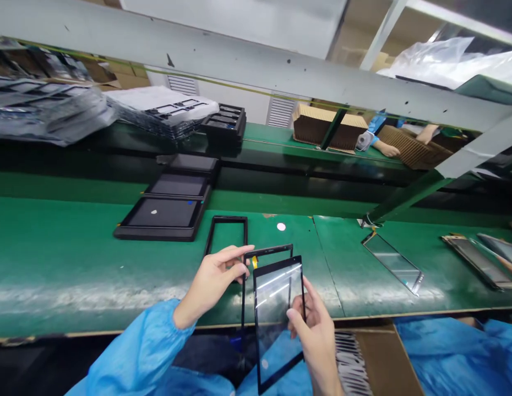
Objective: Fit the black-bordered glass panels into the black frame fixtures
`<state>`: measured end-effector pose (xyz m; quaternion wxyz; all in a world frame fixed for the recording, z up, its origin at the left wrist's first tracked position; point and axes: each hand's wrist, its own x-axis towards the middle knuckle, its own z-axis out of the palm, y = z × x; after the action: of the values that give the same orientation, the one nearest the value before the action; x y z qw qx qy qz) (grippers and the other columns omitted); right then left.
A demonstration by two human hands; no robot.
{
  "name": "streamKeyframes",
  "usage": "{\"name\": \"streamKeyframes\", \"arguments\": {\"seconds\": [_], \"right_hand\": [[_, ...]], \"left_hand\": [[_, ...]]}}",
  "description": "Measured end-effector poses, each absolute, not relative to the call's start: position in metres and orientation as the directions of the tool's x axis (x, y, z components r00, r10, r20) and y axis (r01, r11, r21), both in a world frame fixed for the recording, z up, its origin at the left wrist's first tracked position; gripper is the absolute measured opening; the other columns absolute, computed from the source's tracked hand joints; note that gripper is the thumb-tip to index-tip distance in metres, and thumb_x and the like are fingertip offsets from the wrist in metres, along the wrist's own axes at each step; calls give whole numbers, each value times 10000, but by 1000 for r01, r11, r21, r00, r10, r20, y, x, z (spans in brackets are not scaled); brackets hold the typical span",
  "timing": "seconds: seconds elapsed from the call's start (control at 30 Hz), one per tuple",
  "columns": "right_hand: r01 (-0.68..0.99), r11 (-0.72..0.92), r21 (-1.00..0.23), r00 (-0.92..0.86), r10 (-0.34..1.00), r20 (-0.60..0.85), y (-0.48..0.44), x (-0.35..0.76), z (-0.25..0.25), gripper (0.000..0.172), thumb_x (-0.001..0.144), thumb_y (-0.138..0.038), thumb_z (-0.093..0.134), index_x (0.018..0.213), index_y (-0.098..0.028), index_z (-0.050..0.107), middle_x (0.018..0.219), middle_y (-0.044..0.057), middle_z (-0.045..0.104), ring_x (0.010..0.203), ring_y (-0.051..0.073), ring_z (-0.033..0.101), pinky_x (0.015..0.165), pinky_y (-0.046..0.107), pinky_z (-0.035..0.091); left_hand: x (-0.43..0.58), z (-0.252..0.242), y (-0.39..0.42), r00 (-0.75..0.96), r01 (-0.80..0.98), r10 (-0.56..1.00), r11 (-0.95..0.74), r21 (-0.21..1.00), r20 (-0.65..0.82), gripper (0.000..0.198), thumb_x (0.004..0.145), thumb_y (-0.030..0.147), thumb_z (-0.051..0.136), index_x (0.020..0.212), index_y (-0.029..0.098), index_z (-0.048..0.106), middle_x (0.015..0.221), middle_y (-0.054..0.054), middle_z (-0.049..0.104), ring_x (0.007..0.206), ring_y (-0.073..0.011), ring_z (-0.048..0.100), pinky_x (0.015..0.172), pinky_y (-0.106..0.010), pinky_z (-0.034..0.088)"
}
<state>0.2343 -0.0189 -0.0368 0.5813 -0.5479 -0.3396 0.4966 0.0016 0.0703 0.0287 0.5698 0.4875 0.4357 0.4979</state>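
My left hand pinches the upper left corner of a thin black tablet frame, held upright above the bench's front edge. In my right hand is a glass touch panel with a black border, gripped by its right edge. The panel overlaps the frame on my side, a little lower and to the right. An orange flex cable shows between the two at the top. Behind my left hand, a second black frame lies on the green bench. The lower part of the held frame is mostly hidden.
Stacked trays with tablet screens stand to the left. Another glass panel lies to the right, near a green post. Co-workers' hands show across the bench and at the far right. A cardboard box sits below the edge.
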Motion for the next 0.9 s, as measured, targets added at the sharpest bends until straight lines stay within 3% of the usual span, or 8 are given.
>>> {"name": "streamKeyframes", "arguments": {"seconds": [0.17,0.63,0.9], "right_hand": [[-207,-97,-973,284,946,-155,-20,234,-34,747,795,-345,884,1485,-272,607,801,-43,654,533,101,557,445,200,489],[-228,-149,-962,329,918,-220,-27,227,-9,815,739,-367,919,1478,-235,605,762,-44,649,517,115,532,421,210,444],[-255,-133,-958,351,911,-219,-25,223,-5,754,727,-361,910,1432,-275,657,739,-50,649,494,101,520,412,198,429]], "left_hand": [[3,31,68,139,-154,986,-68,986,89,322,868,213,805,1169,312,861,827,-3,639,694,-113,622,630,-201,580],[4,33,64,111,-166,990,-63,984,83,323,863,208,812,1164,314,864,891,-27,655,778,-145,650,649,-203,580],[3,31,62,126,-171,987,-73,983,95,307,870,222,816,1159,314,865,884,-26,653,762,-140,648,649,-207,585]]}}
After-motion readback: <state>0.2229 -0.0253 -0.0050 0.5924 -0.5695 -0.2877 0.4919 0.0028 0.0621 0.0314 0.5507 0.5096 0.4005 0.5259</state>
